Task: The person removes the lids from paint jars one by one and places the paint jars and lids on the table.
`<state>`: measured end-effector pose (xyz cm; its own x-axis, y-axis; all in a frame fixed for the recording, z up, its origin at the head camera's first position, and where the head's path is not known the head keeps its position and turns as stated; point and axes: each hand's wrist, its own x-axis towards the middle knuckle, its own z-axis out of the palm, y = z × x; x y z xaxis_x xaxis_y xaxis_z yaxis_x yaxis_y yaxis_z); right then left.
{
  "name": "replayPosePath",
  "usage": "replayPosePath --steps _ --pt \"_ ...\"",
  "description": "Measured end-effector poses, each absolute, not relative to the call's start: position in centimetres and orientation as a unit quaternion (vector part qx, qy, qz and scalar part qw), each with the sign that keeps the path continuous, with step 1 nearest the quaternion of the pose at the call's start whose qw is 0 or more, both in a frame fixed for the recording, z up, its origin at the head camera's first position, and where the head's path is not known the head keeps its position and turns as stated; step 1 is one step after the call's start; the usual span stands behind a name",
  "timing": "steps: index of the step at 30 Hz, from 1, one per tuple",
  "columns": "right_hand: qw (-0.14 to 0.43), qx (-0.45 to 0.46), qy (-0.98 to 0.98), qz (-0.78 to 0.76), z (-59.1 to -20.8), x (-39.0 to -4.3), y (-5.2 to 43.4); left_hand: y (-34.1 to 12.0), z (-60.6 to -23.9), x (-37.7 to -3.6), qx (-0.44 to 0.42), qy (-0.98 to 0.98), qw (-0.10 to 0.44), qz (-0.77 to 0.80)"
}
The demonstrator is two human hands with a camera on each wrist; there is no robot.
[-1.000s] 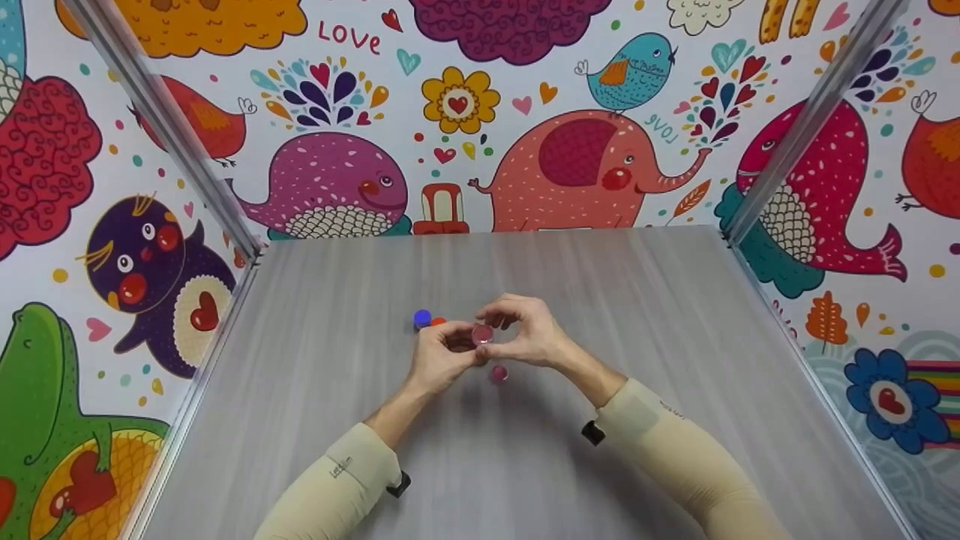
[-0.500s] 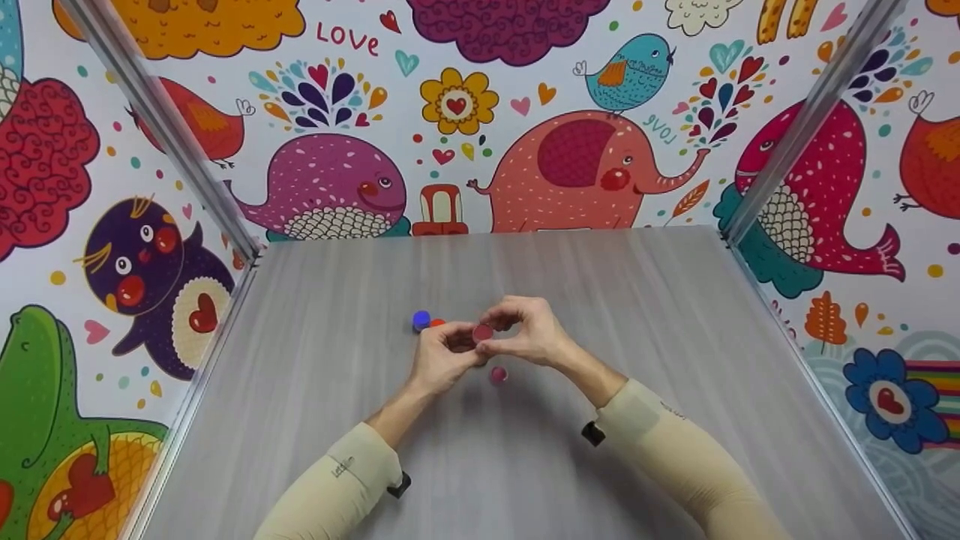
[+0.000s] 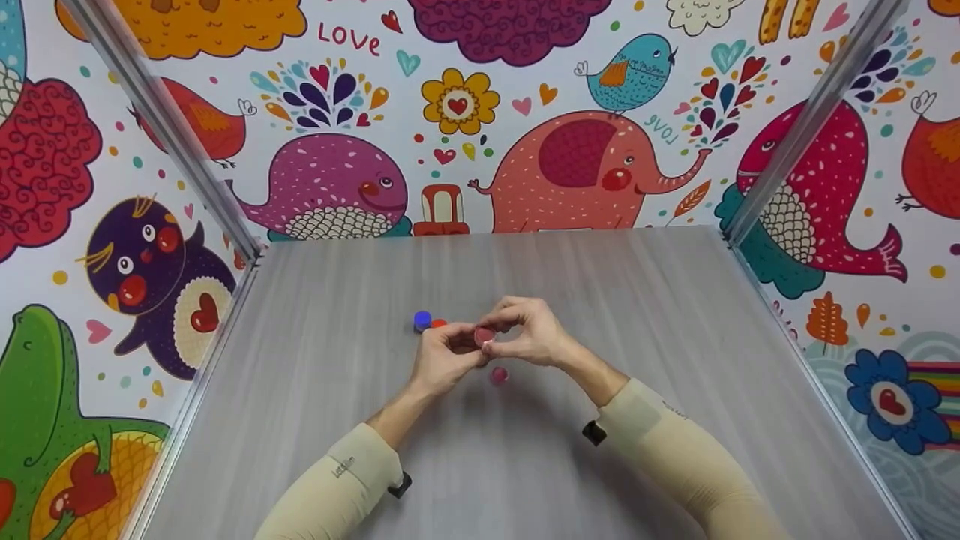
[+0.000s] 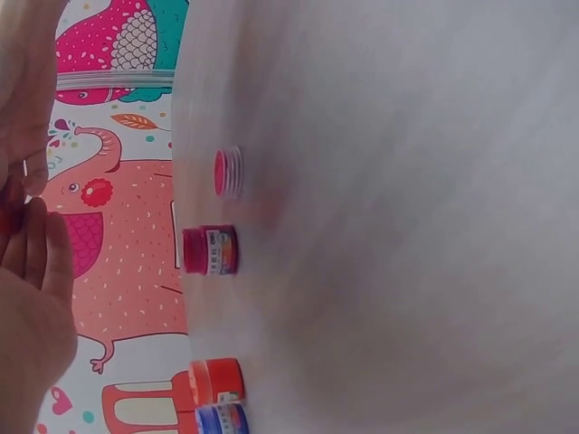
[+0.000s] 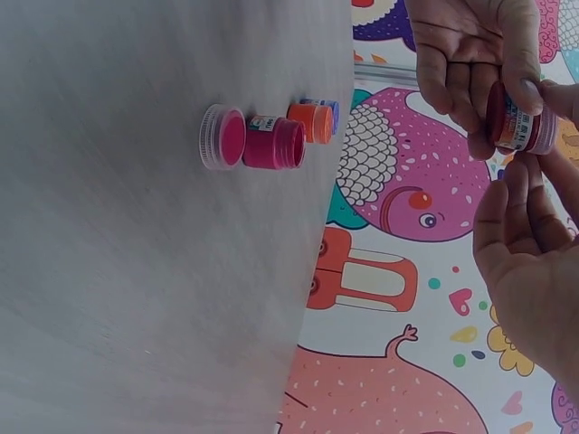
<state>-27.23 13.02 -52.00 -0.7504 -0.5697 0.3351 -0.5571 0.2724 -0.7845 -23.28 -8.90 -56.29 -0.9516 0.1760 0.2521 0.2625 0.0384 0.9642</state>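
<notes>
Slightly shifted between the fingers, the held jar (image 5: 520, 122) hangs above mid-table, every edge well apart. Left hand (image 3: 444, 358) pinches its body, right hand (image 3: 531, 331) its clear end. Below: loose lid (image 5: 232, 137), magenta jar (image 5: 271, 143), orange jar (image 5: 310, 123), blue jar (image 3: 422, 321).

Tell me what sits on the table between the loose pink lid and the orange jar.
A magenta jar stands between the loose pink lid and the orange jar; both wrist views show it.
</notes>
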Motion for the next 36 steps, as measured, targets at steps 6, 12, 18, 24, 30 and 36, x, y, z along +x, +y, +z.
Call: replayPosePath --steps 6,12,18,24,30,36 --pt "0.018 -0.354 0.794 -0.494 -52.0 -27.17 13.12 -8.85 -56.3 -23.36 -0.16 -0.718 0.03 -0.676" --pt "0.018 -0.356 0.8 -0.483 -51.94 -27.26 13.23 -8.86 -56.39 -23.37 -0.161 -0.721 0.039 -0.672" --pt "0.004 -0.339 0.812 -0.475 -51.78 -27.22 13.1 -8.97 -56.26 -23.37 -0.144 -0.727 0.041 -0.67" --pt "-0.016 -0.319 0.821 -0.473 -51.72 -26.89 12.8 -8.97 -56.19 -23.22 -0.142 -0.716 0.031 -0.683" --pt "-0.015 -0.311 0.832 -0.459 -51.46 -26.62 12.56 -8.93 -56.31 -23.24 -0.148 -0.713 0.037 -0.684" --pt "-0.016 -0.327 0.832 -0.448 -51.44 -26.71 12.63 -9.02 -56.52 -23.2 -0.15 -0.723 0.044 -0.673"
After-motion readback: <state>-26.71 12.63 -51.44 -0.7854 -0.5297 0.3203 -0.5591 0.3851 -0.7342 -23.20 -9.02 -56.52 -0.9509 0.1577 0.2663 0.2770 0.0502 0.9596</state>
